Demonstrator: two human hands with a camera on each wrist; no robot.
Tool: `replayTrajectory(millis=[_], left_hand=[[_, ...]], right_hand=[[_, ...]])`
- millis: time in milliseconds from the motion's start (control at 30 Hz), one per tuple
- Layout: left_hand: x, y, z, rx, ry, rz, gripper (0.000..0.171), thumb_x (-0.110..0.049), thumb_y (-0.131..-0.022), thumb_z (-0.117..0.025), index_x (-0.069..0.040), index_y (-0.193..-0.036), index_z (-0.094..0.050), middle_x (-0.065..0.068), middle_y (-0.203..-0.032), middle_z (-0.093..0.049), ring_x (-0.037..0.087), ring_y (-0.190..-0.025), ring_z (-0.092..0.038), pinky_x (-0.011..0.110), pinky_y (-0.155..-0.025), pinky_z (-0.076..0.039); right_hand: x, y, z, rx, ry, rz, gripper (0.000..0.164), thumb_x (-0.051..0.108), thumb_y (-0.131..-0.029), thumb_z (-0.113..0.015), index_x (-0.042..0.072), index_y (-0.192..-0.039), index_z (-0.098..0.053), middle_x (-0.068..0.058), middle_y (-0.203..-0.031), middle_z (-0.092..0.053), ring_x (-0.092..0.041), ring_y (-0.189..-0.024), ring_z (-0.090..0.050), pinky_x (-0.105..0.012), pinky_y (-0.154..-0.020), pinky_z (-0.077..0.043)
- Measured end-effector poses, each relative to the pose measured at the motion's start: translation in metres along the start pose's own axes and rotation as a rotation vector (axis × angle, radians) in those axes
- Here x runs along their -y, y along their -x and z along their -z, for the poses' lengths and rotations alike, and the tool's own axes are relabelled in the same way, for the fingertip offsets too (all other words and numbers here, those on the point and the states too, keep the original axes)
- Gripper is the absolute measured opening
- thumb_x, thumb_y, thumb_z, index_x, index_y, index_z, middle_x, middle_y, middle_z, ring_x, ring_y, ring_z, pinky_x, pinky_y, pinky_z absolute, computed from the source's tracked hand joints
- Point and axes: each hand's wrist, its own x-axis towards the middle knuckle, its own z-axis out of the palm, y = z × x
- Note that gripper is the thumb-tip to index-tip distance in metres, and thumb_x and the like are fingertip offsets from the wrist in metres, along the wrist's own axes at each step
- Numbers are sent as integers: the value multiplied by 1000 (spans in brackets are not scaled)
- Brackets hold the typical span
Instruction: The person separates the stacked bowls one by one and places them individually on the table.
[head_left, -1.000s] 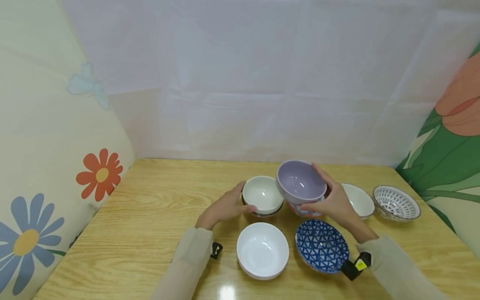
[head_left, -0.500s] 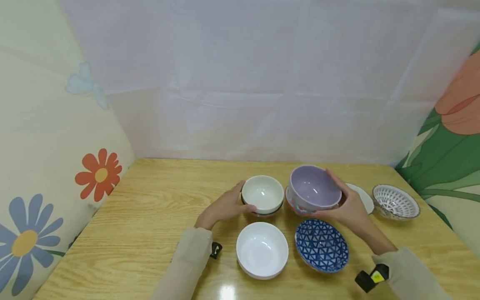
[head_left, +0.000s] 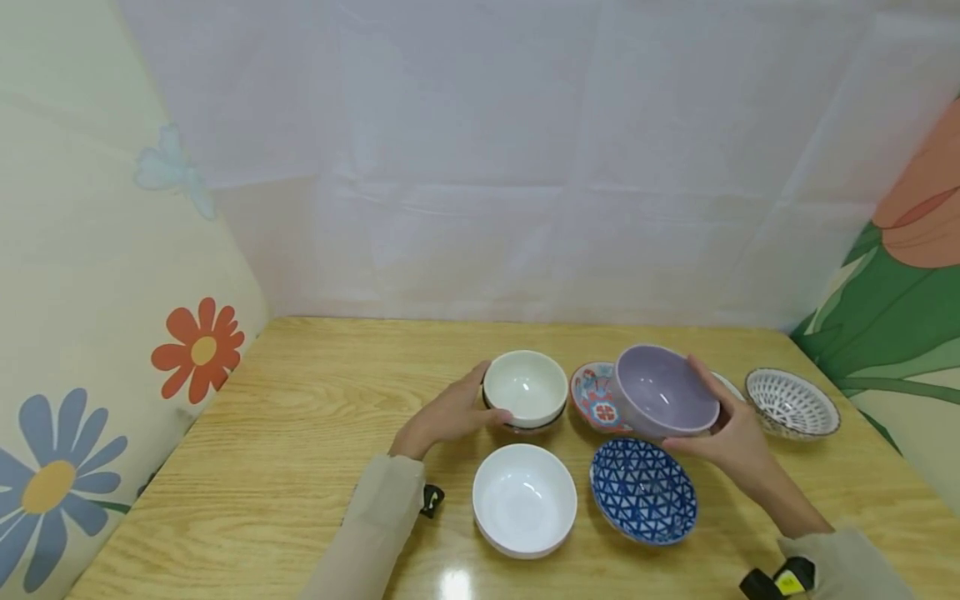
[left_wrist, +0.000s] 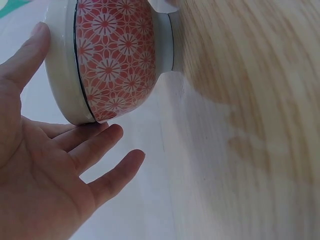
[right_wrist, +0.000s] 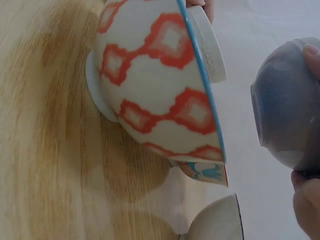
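Observation:
My right hand (head_left: 738,437) holds a purple bowl (head_left: 663,396) by its right side, raised off the table. The right wrist view shows the purple bowl (right_wrist: 287,107) dark, its foot clear of the surface. With thumb in front and fingers behind, my left hand (head_left: 450,412) holds the left side of a cream bowl (head_left: 525,387). That bowl sits inside a red flower-patterned bowl (left_wrist: 117,55), standing on the table. A red and blue patterned bowl (head_left: 595,396) lies just left of the purple one, partly covered by it.
Nearer me stand a plain white bowl (head_left: 525,504) and a blue triangle-patterned bowl (head_left: 643,492). A white bowl (head_left: 726,385) is mostly hidden behind my right hand. At far right is a grey-patterned bowl (head_left: 793,404). The wooden table (head_left: 315,417) ends at a white cloth backdrop (head_left: 480,208).
My right hand has carried the purple bowl rightward and slightly nearer me, uncovering the red and blue patterned bowl and covering much of the white bowl. My left hand has stayed put.

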Motion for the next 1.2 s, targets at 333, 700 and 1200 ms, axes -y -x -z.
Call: replayTrajectory(millis=[333,700,1200], left_hand=[[1,1,0,-3,-2,0,90,-37,-83,-73,-4,-150,-23,14,-149,-39,28,-137,-37,48,-113,-30],[1,0,0,-5,5,-14,87,-34,-84,-73,-5,-150,-25,14,-147,-41,28,-137,-38,48,-113,-30],[-2,2,0,-3,23,-2,86,-35,-84,-73,-5,-150,-25,14,-147,-42,29,-137,-38,49,-112,-30]], right_hand=[[-12,17,13,-31,-83,9,103,-16,-67,-75,5,-151,-21,13,-149,-31,15,-117,-37,1,-91,-35],[-24,35,26,-70,-183,21,102,-24,-64,-70,5,-150,-23,13,-152,-31,13,-117,-40,1,-92,-34],[-38,61,39,-85,-127,-43,102,-23,-68,-69,11,-152,-23,24,-147,-31,18,-115,-38,3,-89,-33]])
